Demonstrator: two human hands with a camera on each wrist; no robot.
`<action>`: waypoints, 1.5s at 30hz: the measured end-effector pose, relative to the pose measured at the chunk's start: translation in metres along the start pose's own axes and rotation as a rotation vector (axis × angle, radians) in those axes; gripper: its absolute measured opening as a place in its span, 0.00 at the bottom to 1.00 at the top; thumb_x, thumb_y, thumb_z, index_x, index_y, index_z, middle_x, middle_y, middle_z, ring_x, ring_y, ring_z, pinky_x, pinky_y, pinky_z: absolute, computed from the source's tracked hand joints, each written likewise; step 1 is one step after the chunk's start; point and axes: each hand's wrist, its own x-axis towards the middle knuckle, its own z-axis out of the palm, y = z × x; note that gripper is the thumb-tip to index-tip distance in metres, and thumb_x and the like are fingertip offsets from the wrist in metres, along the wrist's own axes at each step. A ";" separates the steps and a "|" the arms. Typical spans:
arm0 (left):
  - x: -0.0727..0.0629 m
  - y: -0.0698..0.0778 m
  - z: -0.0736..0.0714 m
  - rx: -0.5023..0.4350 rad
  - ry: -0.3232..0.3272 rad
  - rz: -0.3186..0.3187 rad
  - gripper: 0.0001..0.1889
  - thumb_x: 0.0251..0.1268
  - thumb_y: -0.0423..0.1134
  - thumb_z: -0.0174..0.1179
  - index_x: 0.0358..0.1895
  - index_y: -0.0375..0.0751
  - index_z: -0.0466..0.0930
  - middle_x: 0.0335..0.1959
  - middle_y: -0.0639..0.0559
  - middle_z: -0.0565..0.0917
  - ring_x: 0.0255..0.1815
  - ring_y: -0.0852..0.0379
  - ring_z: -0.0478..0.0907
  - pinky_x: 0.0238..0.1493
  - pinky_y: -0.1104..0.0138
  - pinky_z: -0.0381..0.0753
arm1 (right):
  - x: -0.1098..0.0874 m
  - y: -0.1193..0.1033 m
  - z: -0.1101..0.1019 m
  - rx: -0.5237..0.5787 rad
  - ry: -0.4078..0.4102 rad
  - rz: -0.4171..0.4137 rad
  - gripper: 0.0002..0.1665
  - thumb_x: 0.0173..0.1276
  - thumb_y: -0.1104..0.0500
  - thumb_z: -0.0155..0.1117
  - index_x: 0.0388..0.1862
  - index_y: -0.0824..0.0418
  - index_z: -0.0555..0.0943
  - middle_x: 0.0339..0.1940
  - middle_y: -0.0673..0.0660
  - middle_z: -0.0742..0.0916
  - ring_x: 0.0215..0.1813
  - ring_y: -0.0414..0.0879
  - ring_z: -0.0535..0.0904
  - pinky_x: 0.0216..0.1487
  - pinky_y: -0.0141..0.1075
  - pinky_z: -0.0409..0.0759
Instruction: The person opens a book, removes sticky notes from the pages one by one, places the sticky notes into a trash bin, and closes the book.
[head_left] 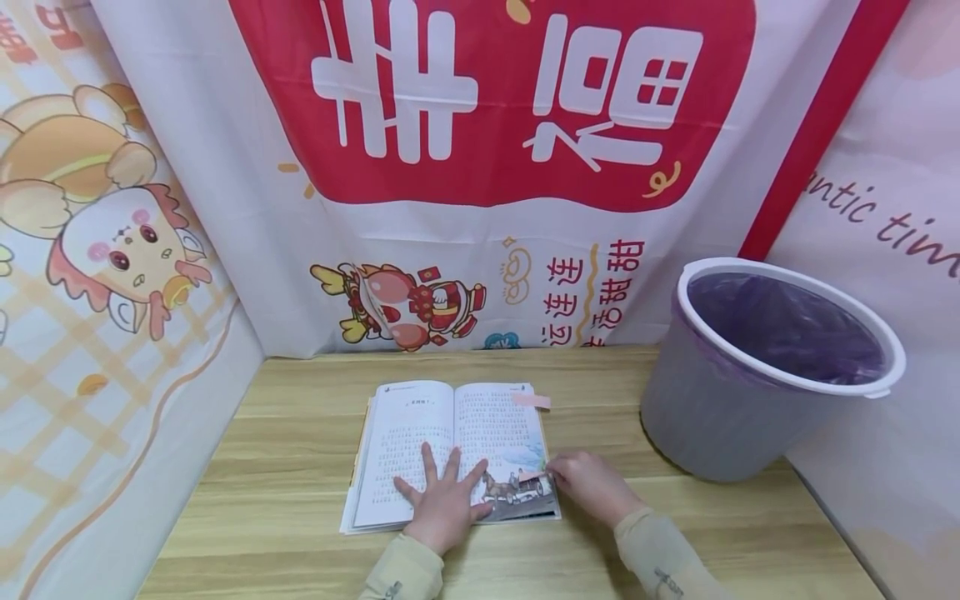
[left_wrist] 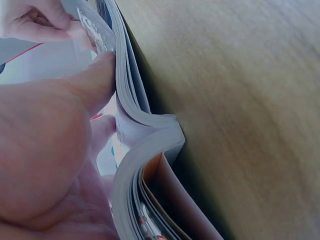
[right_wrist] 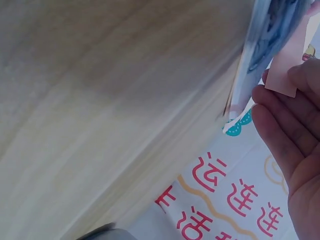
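An open book (head_left: 416, 433) lies on the wooden table, with text on both pages and a picture of a horse and carriage at the lower right. My left hand (head_left: 444, 504) rests across its lower middle, fingers spread over both pages; in the left wrist view the thumb (left_wrist: 95, 82) lies along the page by the bottom edge. At the right edge, my right hand (head_left: 592, 483) pinches a pink sticky tab (right_wrist: 287, 72) between thumb and fingers. The tab overlaps the carriage picture. Another pink tab (head_left: 532, 402) sticks out from the right page near the top.
A grey trash bin (head_left: 720, 400) with a purple liner stands on the table to the right. Behind the table hangs a red and white printed cloth (head_left: 487, 183). Patterned cloth (head_left: 112, 250) also covers the left side.
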 end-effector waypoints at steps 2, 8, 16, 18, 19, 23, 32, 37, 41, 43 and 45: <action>-0.001 0.000 -0.001 -0.004 -0.004 -0.001 0.35 0.60 0.65 0.60 0.72 0.64 0.69 0.77 0.41 0.58 0.75 0.23 0.31 0.47 0.15 0.33 | 0.001 0.000 -0.002 0.022 0.030 0.009 0.08 0.59 0.66 0.74 0.38 0.59 0.88 0.33 0.52 0.89 0.35 0.44 0.85 0.39 0.36 0.85; -0.002 0.001 -0.003 -0.011 -0.004 0.006 0.35 0.60 0.64 0.61 0.72 0.63 0.69 0.77 0.40 0.59 0.75 0.22 0.31 0.47 0.15 0.33 | 0.005 -0.001 -0.019 0.104 0.128 0.027 0.09 0.58 0.72 0.71 0.38 0.63 0.88 0.30 0.54 0.87 0.32 0.44 0.84 0.35 0.34 0.85; -0.002 0.000 -0.001 -0.005 0.006 0.013 0.35 0.59 0.65 0.60 0.71 0.64 0.69 0.77 0.40 0.59 0.75 0.22 0.32 0.47 0.14 0.33 | 0.015 0.004 -0.070 -0.047 0.354 -0.043 0.14 0.51 0.74 0.74 0.38 0.65 0.88 0.31 0.56 0.88 0.33 0.48 0.86 0.33 0.39 0.85; -0.002 -0.001 -0.001 -0.005 0.008 0.014 0.36 0.59 0.65 0.60 0.72 0.64 0.69 0.77 0.40 0.59 0.75 0.22 0.32 0.46 0.14 0.33 | 0.017 0.005 -0.085 -0.072 0.389 -0.059 0.14 0.52 0.73 0.74 0.38 0.65 0.88 0.33 0.56 0.89 0.34 0.49 0.86 0.34 0.41 0.86; -0.002 -0.001 0.000 -0.007 0.010 0.015 0.36 0.59 0.65 0.60 0.72 0.63 0.69 0.77 0.40 0.59 0.75 0.22 0.31 0.46 0.14 0.33 | 0.017 0.006 -0.092 -0.083 0.406 -0.066 0.14 0.52 0.73 0.74 0.39 0.65 0.88 0.34 0.57 0.89 0.35 0.50 0.86 0.35 0.41 0.86; -0.001 -0.002 0.000 -0.005 0.017 0.021 0.36 0.59 0.65 0.60 0.72 0.63 0.69 0.76 0.40 0.60 0.75 0.22 0.32 0.46 0.14 0.33 | 0.019 0.010 -0.122 -0.109 0.475 -0.099 0.16 0.51 0.73 0.74 0.41 0.65 0.88 0.36 0.59 0.89 0.36 0.53 0.87 0.37 0.44 0.86; -0.001 -0.002 0.000 0.001 0.018 0.023 0.36 0.59 0.65 0.60 0.71 0.63 0.70 0.76 0.40 0.60 0.75 0.22 0.33 0.46 0.14 0.34 | 0.011 0.027 -0.206 -0.203 0.654 -0.066 0.18 0.52 0.75 0.70 0.45 0.68 0.87 0.38 0.63 0.88 0.38 0.58 0.86 0.40 0.51 0.84; -0.001 -0.002 0.000 -0.002 0.016 0.017 0.36 0.59 0.65 0.61 0.71 0.63 0.70 0.76 0.40 0.60 0.75 0.22 0.33 0.47 0.14 0.34 | -0.002 0.047 -0.241 -0.264 0.700 0.049 0.15 0.58 0.70 0.68 0.46 0.66 0.87 0.40 0.62 0.89 0.42 0.58 0.85 0.51 0.40 0.81; -0.001 -0.003 0.001 0.001 0.016 0.016 0.36 0.59 0.65 0.60 0.71 0.64 0.69 0.77 0.41 0.60 0.75 0.22 0.32 0.47 0.14 0.33 | -0.014 0.063 -0.258 -0.274 0.733 0.164 0.16 0.59 0.70 0.68 0.48 0.65 0.87 0.42 0.63 0.89 0.44 0.60 0.85 0.63 0.20 0.67; -0.001 -0.003 0.002 0.002 0.016 0.017 0.36 0.59 0.65 0.60 0.72 0.64 0.69 0.77 0.41 0.60 0.75 0.22 0.32 0.47 0.14 0.33 | -0.019 0.070 -0.264 -0.285 0.729 0.216 0.17 0.60 0.69 0.69 0.49 0.65 0.87 0.43 0.64 0.89 0.46 0.61 0.85 0.64 0.21 0.66; 0.000 -0.003 0.002 -0.002 0.016 0.017 0.36 0.58 0.65 0.60 0.71 0.64 0.69 0.77 0.41 0.60 0.75 0.22 0.32 0.46 0.14 0.33 | -0.024 0.077 -0.269 -0.304 0.707 0.269 0.16 0.61 0.69 0.69 0.50 0.66 0.87 0.44 0.65 0.88 0.47 0.63 0.85 0.60 0.32 0.75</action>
